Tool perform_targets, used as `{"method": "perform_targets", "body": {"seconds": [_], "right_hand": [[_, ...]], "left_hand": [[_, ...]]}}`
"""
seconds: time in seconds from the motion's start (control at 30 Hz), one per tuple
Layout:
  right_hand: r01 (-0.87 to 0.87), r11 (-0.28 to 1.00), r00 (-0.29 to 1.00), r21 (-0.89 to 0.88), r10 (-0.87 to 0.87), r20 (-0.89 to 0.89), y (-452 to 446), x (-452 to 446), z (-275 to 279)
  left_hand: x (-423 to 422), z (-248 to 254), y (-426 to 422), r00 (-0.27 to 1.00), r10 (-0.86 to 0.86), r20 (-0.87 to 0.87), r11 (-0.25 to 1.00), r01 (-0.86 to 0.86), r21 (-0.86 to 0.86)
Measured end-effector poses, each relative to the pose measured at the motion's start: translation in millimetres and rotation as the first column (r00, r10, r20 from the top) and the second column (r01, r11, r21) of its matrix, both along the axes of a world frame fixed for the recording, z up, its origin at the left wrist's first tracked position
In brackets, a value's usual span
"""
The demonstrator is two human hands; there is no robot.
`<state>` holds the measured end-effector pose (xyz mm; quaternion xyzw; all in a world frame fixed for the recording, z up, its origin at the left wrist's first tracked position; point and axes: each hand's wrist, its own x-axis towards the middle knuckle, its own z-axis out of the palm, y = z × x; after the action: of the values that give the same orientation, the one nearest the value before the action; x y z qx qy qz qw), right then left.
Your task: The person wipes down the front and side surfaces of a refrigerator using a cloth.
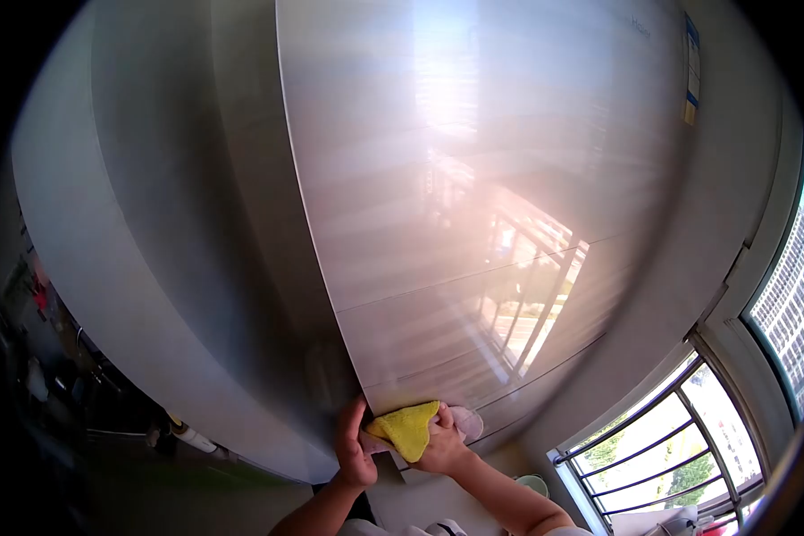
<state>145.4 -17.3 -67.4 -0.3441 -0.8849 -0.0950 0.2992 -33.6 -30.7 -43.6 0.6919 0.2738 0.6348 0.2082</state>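
Low in the head view, my right hand (439, 447) is closed on a yellow cloth (407, 429), with a pinkish cloth (467, 422) showing beside and beneath it. Both hands are at the lower part of a tall, glossy, light-coloured appliance door (438, 295). My left hand (355, 451) is at the door's lower left edge, next to the cloth, its fingers pointing up along the edge. Whether its fingertips grip the edge or the pinkish cloth is hard to tell.
A barred window (674, 456) is at the lower right, and a pale green container (533, 485) stands near the wall below. Dark, cluttered items lie at the far left. A blue and yellow label (691, 71) is at the upper right.
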Motion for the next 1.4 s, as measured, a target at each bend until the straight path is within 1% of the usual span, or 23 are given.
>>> {"method": "perform_targets", "body": {"seconds": [0.1,0.13,0.17,0.23,0.3,0.37,0.47,0.53,0.63,0.67,0.7,0.73,0.8,0.83,0.9,0.93,0.97,1.0,1.13,1.17,1.27,1.37,1.4], "right_hand": [[0.020,0.999,1.000,0.025,-0.021,0.020,8.2,-0.4,50.2],[0.006,0.999,1.000,0.053,-0.007,0.024,14.9,-0.8,68.1],[0.045,0.985,0.999,0.165,-0.043,-0.019,16.9,-3.7,97.4],[0.142,0.906,0.988,0.398,-0.106,-0.112,19.2,-13.5,166.6],[0.170,0.861,0.982,0.479,-0.111,-0.150,27.7,-20.8,219.7],[0.217,0.732,0.968,0.646,-0.079,-0.236,30.7,-34.2,283.5],[0.313,0.666,0.917,0.677,-0.027,-0.398,33.1,-53.9,349.1],[0.391,0.603,0.897,0.695,-0.079,-0.436,33.9,-65.8,356.1],[0.484,0.634,0.847,0.603,-0.168,-0.503,28.6,-75.4,313.5],[0.524,0.664,0.825,0.532,-0.241,-0.512,23.1,-78.6,287.6],[0.565,0.687,0.797,0.456,-0.314,-0.515,16.7,-82.0,254.5],[0.537,0.713,0.812,0.452,-0.291,-0.505,15.4,-83.9,216.9],[0.528,0.753,0.800,0.393,-0.285,-0.528,13.3,-89.4,131.1],[0.544,0.746,0.809,0.384,-0.345,-0.475,7.0,-91.2,94.3],[0.536,0.807,0.817,0.247,-0.423,-0.391,1.5,-89.0,5.9],[0.527,0.832,0.805,0.172,-0.425,-0.414,-2.3,-90.1,-25.1],[0.514,0.853,0.791,0.094,-0.428,-0.437,-5.4,-90.7,-41.3],[0.468,0.884,0.820,0.016,-0.428,-0.381,-8.1,-86.1,-39.0],[0.514,0.852,0.796,0.101,-0.430,-0.426,-4.1,-93.3,34.8],[0.630,0.721,0.757,0.289,-0.487,-0.435,2.4,-98.8,64.5],[0.665,0.637,0.738,0.390,-0.483,-0.471,12.3,-102.5,177.6],[0.624,0.620,0.769,0.475,-0.384,-0.511,18.3,-103.4,290.0],[0.604,0.574,0.792,0.552,-0.356,-0.497,21.4,-102.9,326.1]], "left_hand": [[11.2,9.0,-6.3,0.993,0.082,0.088,0.996,-0.079,-0.037],[14.1,-5.9,-1.6,0.966,0.024,0.256,1.000,-0.025,0.002],[12.0,4.5,-2.9,0.966,0.018,0.260,1.000,-0.020,0.003],[5.0,36.7,-0.9,0.978,-0.141,0.155,0.986,0.153,-0.069],[-0.7,34.3,1.6,0.984,-0.147,0.102,0.986,0.154,-0.060],[-9.9,44.2,2.2,0.979,-0.200,0.050,0.978,0.202,-0.049],[-29.8,43.8,4.8,0.965,-0.258,-0.055,0.962,0.251,-0.110],[-41.3,46.1,5.8,0.948,-0.310,-0.076,0.946,0.299,-0.126],[-60.2,32.4,11.8,0.937,-0.327,-0.126,0.941,0.310,-0.138],[-66.5,32.7,11.0,0.929,-0.342,-0.144,0.926,0.307,-0.219],[-71.6,32.1,10.1,0.919,-0.359,-0.164,0.905,0.301,-0.300],[-73.1,29.7,12.2,0.911,-0.377,-0.164,0.899,0.317,-0.304],[-69.0,26.0,19.6,0.920,-0.391,0.011,0.893,0.382,-0.238],[-66.1,26.7,19.9,0.914,-0.406,0.010,0.888,0.397,-0.231],[-61.2,29.4,19.4,0.934,-0.353,0.061,0.917,0.358,-0.177],[-65.2,28.4,18.0,0.938,-0.338,-0.071,0.930,0.321,-0.179],[-65.6,28.9,17.0,0.925,-0.355,-0.135,0.930,0.335,-0.151],[-66.0,27.7,14.4,0.919,-0.357,-0.167,0.932,0.337,-0.134],[-75.6,37.4,11.1,0.922,-0.322,-0.215,0.944,0.329,-0.004],[-79.4,39.0,12.7,0.925,-0.301,-0.232,0.948,0.316,0.031],[-91.2,42.8,18.1,0.937,-0.284,-0.205,0.955,0.295,0.023],[-97.7,48.9,21.3,0.952,-0.255,-0.169,0.964,0.264,0.033],[-98.3,52.5,22.2,0.958,-0.240,-0.159,0.967,0.249,0.045]]}}
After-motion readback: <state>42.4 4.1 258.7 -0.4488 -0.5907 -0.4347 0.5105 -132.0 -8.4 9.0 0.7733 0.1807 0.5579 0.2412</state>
